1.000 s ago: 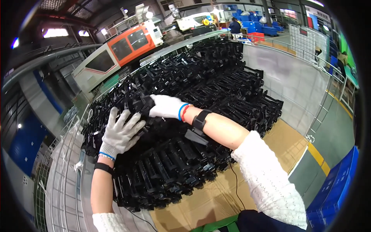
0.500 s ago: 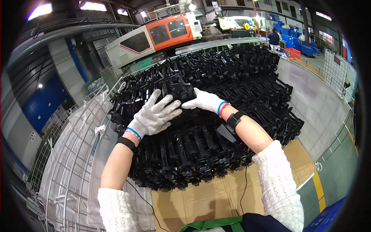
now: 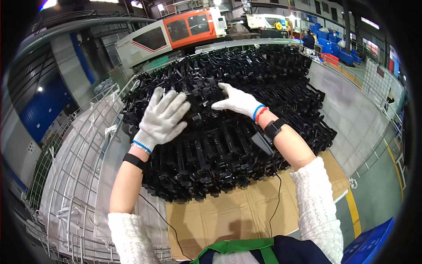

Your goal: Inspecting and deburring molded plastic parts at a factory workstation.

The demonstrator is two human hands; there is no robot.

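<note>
Long black plastic parts [image 3: 206, 141] lie packed side by side in several stacked rows in front of me. My left hand [image 3: 163, 115], in a white knit glove, is over the left part of the pile with its fingers stretched and spread. My right hand [image 3: 237, 100], gloved the same way, is at the middle of the pile, thumb apart from the fingers. Between the hands sits a black part [image 3: 202, 94] on the upper layer. Neither hand grips anything that I can see. Whether the right fingertips touch the pile I cannot tell.
Wire mesh [image 3: 81, 176] lined with white sheeting stands at the left. Brown cardboard [image 3: 228, 211] lies under the pile's near side. A grey panel [image 3: 345, 119] borders the right. Behind is an orange and white machine [image 3: 176, 33]. A person [image 3: 308, 40] stands far right, near blue bins [image 3: 329, 46].
Both hands have come away from the part between them. The left has moved left with fingers spread; the right has shifted slightly right and opened. My view has shifted slightly.
</note>
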